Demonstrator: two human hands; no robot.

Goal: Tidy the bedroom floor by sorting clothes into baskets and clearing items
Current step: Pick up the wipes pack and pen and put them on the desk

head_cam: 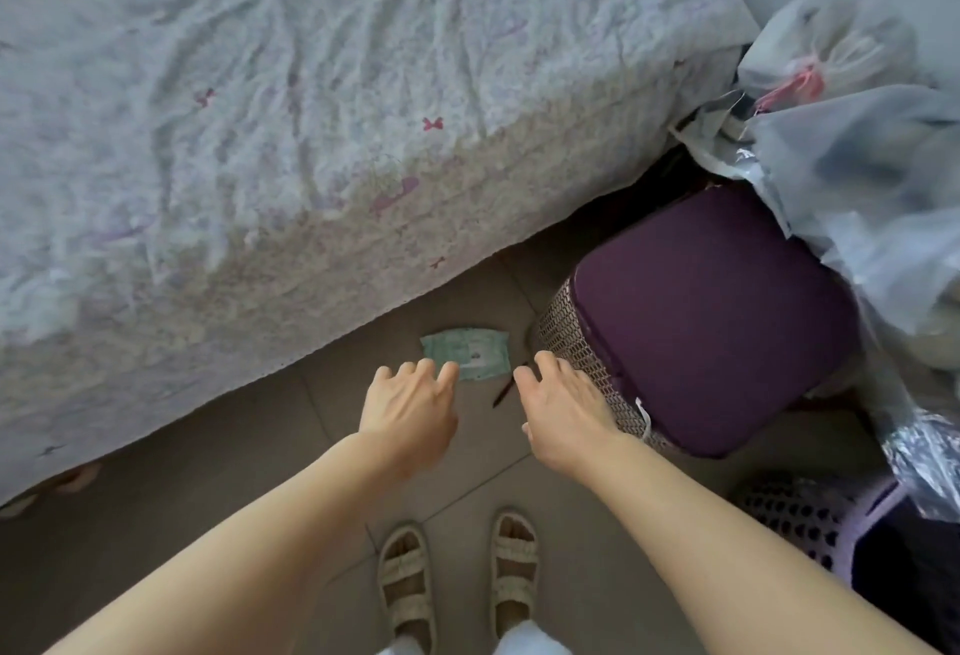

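Head view: crumpled green packet (466,353) lies flat on grey floor (260,446).

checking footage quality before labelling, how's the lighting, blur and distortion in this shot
Head view: soft, even daylight, no hard shadows or glare; the bed and plastic bags at top right look smeared by blur, while the left hand, right hand and green packet are fairly sharp; wide-angle bending curves the bed edge and stretches the forearms.

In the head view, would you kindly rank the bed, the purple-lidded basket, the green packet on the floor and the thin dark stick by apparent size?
1. bed
2. purple-lidded basket
3. green packet
4. thin dark stick
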